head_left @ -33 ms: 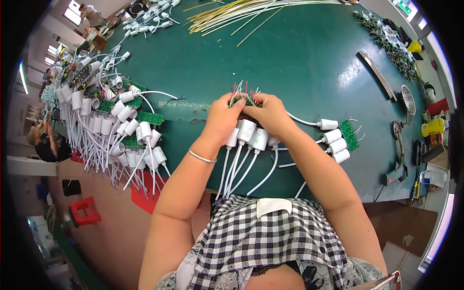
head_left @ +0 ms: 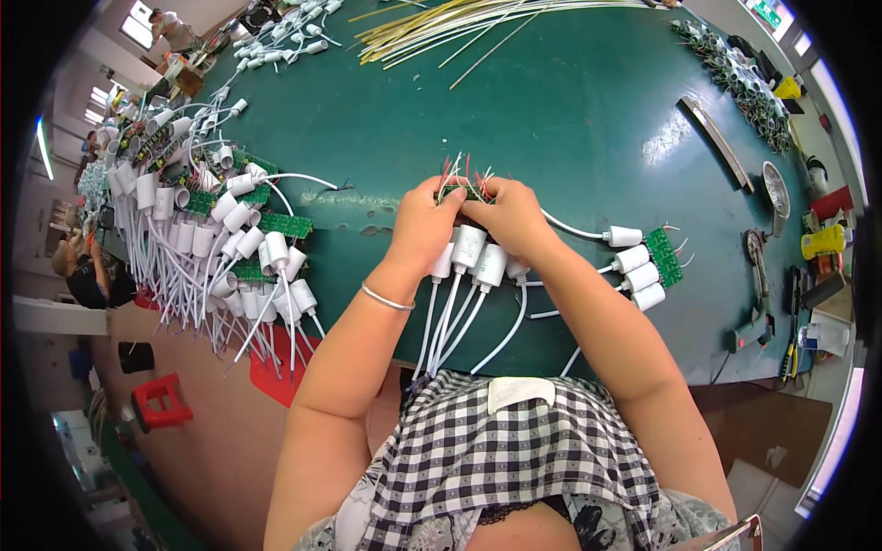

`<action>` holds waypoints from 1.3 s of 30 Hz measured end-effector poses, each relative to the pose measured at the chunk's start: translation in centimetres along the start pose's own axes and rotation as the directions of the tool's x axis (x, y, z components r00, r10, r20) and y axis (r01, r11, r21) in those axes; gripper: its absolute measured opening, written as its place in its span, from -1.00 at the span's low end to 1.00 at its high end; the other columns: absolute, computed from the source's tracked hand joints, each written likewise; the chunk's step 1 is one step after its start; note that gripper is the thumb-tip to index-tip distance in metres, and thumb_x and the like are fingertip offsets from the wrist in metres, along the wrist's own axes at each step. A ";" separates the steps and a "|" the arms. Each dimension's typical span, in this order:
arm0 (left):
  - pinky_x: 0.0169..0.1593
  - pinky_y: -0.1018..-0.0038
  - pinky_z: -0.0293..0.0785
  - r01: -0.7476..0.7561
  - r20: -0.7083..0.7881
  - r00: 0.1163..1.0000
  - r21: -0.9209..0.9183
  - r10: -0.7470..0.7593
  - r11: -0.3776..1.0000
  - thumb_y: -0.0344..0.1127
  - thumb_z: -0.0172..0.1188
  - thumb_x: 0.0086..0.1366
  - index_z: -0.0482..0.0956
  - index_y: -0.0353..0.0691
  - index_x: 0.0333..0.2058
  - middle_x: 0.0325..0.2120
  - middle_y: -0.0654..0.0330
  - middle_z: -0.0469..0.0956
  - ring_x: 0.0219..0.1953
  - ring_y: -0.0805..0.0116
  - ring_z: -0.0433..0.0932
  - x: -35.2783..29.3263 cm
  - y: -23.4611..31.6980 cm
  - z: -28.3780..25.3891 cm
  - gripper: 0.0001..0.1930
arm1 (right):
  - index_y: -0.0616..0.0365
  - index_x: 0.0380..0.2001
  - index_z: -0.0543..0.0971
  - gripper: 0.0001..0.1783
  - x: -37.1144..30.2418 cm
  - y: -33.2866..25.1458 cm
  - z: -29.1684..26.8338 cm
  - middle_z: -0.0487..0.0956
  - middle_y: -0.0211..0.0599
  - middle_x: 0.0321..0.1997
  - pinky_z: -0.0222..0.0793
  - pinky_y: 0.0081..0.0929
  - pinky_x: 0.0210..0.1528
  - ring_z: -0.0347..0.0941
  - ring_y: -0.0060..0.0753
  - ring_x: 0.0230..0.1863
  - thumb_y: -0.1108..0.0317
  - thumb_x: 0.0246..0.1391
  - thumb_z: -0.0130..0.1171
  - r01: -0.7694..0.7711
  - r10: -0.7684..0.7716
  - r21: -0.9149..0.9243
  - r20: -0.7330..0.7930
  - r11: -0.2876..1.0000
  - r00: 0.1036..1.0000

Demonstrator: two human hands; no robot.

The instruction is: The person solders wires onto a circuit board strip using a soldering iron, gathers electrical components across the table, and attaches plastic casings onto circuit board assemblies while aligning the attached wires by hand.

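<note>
Both hands meet over the middle of the green table, pinching one green circuit board [head_left: 474, 194] between them. My left hand [head_left: 424, 223] grips its left end, thumb on top. On the right end lies the thumb of my right hand [head_left: 514, 218], fingers curled behind. Thin red and white wires [head_left: 457, 168] stick up from the board's far edge. Several white cylindrical caps [head_left: 469, 246] sit below the board, partly hidden by my hands. White cables [head_left: 447, 317] run from them toward the checked apron [head_left: 514, 450]. The fingertips under the board are hidden.
Another circuit board [head_left: 663, 258] with white caps lies right of my forearm. A large heap of capped cables [head_left: 197, 230] covers the left edge. Thin rods [head_left: 450, 32] lie at the far side. A metal bar [head_left: 716, 144], a metal dish [head_left: 774, 197] and a soldering gun [head_left: 751, 329] sit rightward.
Almost nothing differs. My hands keep their grip on the circuit board, and the white caps and cables beneath have shifted very slightly.
</note>
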State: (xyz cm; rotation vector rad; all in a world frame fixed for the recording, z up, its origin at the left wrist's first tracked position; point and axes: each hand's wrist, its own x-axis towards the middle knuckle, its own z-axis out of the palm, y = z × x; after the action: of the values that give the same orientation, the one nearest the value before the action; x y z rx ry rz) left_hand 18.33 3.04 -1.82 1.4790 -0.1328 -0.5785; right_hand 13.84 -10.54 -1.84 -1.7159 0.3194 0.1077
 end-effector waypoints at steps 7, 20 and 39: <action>-0.35 0.52 0.41 -0.133 0.007 0.990 0.408 0.143 0.903 -0.31 0.10 0.21 0.54 -0.32 -0.25 -0.44 0.18 0.56 -0.45 0.48 0.47 2.0 1.9 -3.0 -0.78 | 0.21 -0.39 0.55 -0.81 2.0 -1.1 2.7 0.58 -0.21 -0.42 0.40 -0.35 -0.32 0.51 -0.31 -0.41 0.31 -0.01 0.10 0.068 -0.062 0.159 -0.045 0.985 0.997; -0.08 0.30 0.39 -0.595 0.670 0.737 0.708 -0.094 0.381 -0.01 0.06 0.20 0.48 -0.19 -0.06 -0.17 -0.01 0.52 -0.14 0.08 0.49 18.0 7.8 1.3 -0.55 | 0.13 -0.15 0.38 -0.79 10.4 -1.2 2.0 0.50 -0.25 -0.13 0.42 -0.30 -0.10 0.47 -0.29 -0.12 0.45 0.12 -0.03 0.250 0.180 0.892 -0.336 0.377 0.925; 0.23 0.15 0.01 -0.548 0.520 0.806 0.836 0.283 0.024 0.14 -0.01 0.20 0.08 0.02 0.25 0.21 0.04 0.15 0.25 0.00 0.08 18.7 8.6 -0.1 -0.30 | 0.23 0.17 -0.02 -0.10 10.7 -6.3 -3.4 0.16 0.11 0.17 0.22 0.02 0.06 0.18 -0.04 0.16 0.31 -0.16 0.28 0.050 0.378 0.747 -0.392 0.663 0.838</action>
State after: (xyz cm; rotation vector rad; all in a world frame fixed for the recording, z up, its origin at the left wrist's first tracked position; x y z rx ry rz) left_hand 36.85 -5.25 1.49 2.5025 -1.3679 -0.0293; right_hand 25.42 -14.59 2.06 -0.8512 0.8180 -0.3329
